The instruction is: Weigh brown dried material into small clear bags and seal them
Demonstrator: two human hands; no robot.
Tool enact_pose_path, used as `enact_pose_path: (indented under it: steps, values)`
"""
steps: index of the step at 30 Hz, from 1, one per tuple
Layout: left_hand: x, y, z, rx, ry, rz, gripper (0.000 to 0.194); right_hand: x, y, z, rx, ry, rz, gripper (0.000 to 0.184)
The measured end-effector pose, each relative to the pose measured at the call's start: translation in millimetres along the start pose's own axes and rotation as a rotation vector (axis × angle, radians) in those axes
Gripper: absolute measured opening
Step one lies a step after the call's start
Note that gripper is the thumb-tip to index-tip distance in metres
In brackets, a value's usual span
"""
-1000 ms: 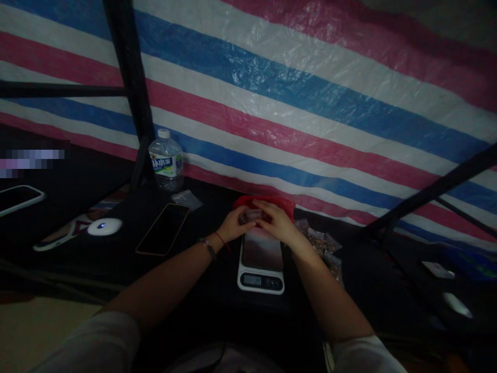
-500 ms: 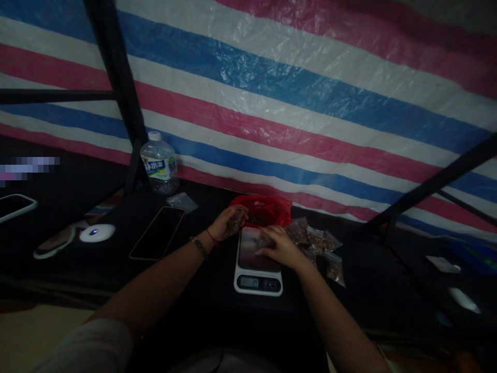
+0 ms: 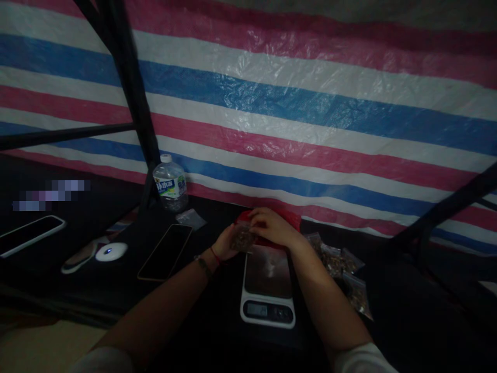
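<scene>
My left hand [image 3: 227,243] is closed on a small clear zip bag [image 3: 242,239] with brown bits inside. At the bag's top edge, the fingers of my right hand [image 3: 267,224] are bent and pressed together; whether they pinch the bag or something small is too dark to tell. Just below both hands lies a white kitchen scale [image 3: 267,282] with a dark plate and a lit display. Behind the hands, partly covered by them, is a red plastic bag [image 3: 293,220].
Several filled zip bags [image 3: 336,261] lie right of the scale. On the left are a dark phone [image 3: 166,252], a flat clear bag [image 3: 191,219], a large plastic bottle [image 3: 171,186], a white round device [image 3: 112,252] and another phone [image 3: 31,234]. A striped tarp [image 3: 310,119] hangs behind.
My right hand has moved from over the scale plate up and left to the zip bag in my left hand. The view has shifted, so everything sits lower in it.
</scene>
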State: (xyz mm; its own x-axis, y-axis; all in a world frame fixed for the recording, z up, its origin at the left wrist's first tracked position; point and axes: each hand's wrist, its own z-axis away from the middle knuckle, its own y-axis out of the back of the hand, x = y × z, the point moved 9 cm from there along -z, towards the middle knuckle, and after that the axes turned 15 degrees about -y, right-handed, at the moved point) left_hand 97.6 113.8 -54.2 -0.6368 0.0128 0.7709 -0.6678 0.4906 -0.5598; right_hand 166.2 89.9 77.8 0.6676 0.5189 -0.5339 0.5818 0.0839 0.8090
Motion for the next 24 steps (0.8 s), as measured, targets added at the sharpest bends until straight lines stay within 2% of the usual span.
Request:
enact_pose_path:
  steps: [2, 7, 10, 12, 16, 19, 21, 24]
  values:
    - [5.6, -6.5, -1.8, -0.067, -0.047, -0.03, 0.061, 10.6, 16.5, 5.3, 0.083, -0.076, -0.04, 0.008]
    - [13.8, -30.2, -14.8, -0.243, -0.022, -0.364, 0.047, 22.3, 35.0, 25.3, 0.1, -0.126, -0.089, 0.01]
    - [28.6, -57.7, -37.1, -0.351, -0.073, -0.473, 0.046, 37.0, 55.9, 33.2, 0.263, -0.201, -0.193, 0.031]
    - [41.2, -78.5, -53.7, -0.403, -0.108, -0.505, 0.046, 49.4, 65.7, 37.2, 0.312, -0.268, -0.3, 0.038]
    - [61.5, -117.2, -71.3, -0.535, -0.122, -0.614, 0.035, 59.6, 80.5, 44.8, 0.326, -0.339, -0.407, 0.02]
    - [81.6, -123.2, -75.1, -0.463, -0.216, -0.738, 0.028, 56.5, 93.5, 51.6, 0.416, -0.344, -0.383, 0.017]
    - [92.1, -119.9, -73.6, -0.411, -0.275, -0.864, 0.024, 55.7, 93.5, 52.5, 0.42, -0.367, -0.388, 0.016]
    - [99.5, -113.2, -69.8, -0.396, -0.289, -0.987, 0.021, 56.9, 91.3, 53.2, 0.435, -0.41, -0.397, 0.015]
